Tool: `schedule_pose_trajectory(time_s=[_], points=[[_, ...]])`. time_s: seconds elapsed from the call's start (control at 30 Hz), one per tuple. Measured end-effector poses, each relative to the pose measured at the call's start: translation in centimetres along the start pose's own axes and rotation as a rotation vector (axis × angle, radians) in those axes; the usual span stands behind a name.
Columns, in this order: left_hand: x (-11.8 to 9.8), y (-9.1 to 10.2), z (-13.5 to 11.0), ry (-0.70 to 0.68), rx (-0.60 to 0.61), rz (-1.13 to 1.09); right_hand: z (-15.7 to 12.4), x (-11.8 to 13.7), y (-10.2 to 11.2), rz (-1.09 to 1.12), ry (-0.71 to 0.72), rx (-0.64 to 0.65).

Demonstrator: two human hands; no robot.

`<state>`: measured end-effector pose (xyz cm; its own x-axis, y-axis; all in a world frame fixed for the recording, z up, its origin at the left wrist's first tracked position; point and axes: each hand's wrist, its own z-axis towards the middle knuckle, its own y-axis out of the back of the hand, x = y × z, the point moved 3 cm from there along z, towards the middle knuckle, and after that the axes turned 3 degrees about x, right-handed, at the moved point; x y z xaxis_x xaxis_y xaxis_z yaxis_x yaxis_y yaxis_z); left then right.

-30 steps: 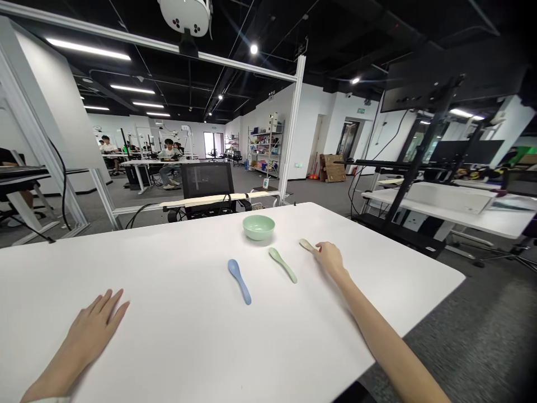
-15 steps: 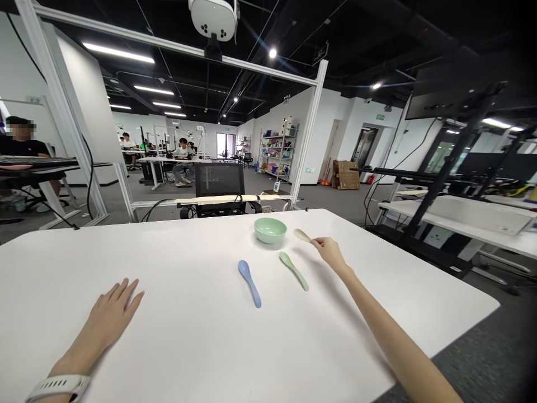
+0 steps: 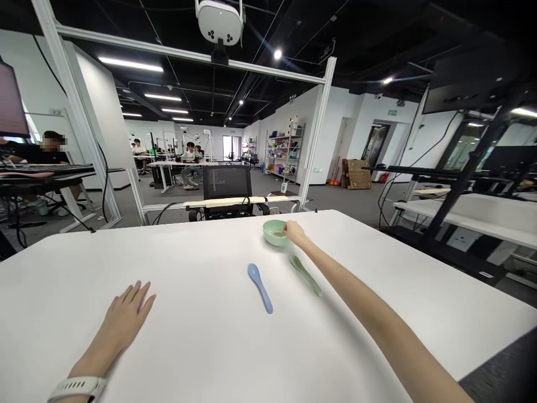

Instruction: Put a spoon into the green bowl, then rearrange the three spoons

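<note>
At the right rim of a light green bowl [image 3: 273, 239], my right hand [image 3: 294, 232] is closed on the handle of a cream spoon [image 3: 278, 234]. The spoon's head is inside the bowl; most of its handle is hidden by my fingers. A green spoon [image 3: 305, 274] lies on the table just below my right wrist. To its left rests a blue spoon [image 3: 260, 288], bowl end pointing away from me. My left hand [image 3: 128, 313] lies flat on the white table at the left, fingers spread, holding nothing.
The white table [image 3: 201, 347] has its far edge just behind the bowl. Beyond it stand a black mesh chair [image 3: 227, 182] and a metal frame [image 3: 319, 129]. Several people sit at desks in the background. Another desk [image 3: 461, 224] is at the right.
My right hand has moved left with the cream spoon, from beside the bowl to its rim, and the spoon's head is now inside. The view has shifted slightly; my left hand stays flat.
</note>
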<state>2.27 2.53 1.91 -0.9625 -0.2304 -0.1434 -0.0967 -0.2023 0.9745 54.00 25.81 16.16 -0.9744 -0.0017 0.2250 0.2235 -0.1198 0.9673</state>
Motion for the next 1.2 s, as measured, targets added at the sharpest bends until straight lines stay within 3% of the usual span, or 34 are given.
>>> schedule_pose_trajectory(time_s=[0.2, 0.37, 0.5, 0.63, 0.73, 1.03, 1.2], points=[[0.2, -0.2, 0.0, -0.016, -0.014, 0.017, -1.0, -0.1, 0.9, -0.062, -0.015, -0.089], [0.5, -0.7, 0.2, -0.042, -0.041, 0.019, -3.6, -5.0, 1.6, 0.001, 0.065, -0.237], [0.6, -0.7, 0.4, -0.03, -0.07, -0.03, -6.6, -10.2, -1.4, 0.134, 0.187, -0.252], [0.5, -0.4, 0.3, -0.07, -0.114, -0.058, -9.2, -13.0, -5.7, 0.251, 0.275, -0.13], [0.5, -0.1, 0.2, -0.096, -0.135, -0.054, -10.0, -13.3, -7.3, 0.295, 0.281, -0.06], [0.6, -0.1, 0.4, -0.083, -0.137, -0.036, -10.4, -13.0, -7.3, 0.31, 0.278, -0.037], [0.4, -0.1, 0.4, -0.042, -0.082, -0.031, -8.8, -12.8, -5.5, 0.323, 0.219, -0.169]])
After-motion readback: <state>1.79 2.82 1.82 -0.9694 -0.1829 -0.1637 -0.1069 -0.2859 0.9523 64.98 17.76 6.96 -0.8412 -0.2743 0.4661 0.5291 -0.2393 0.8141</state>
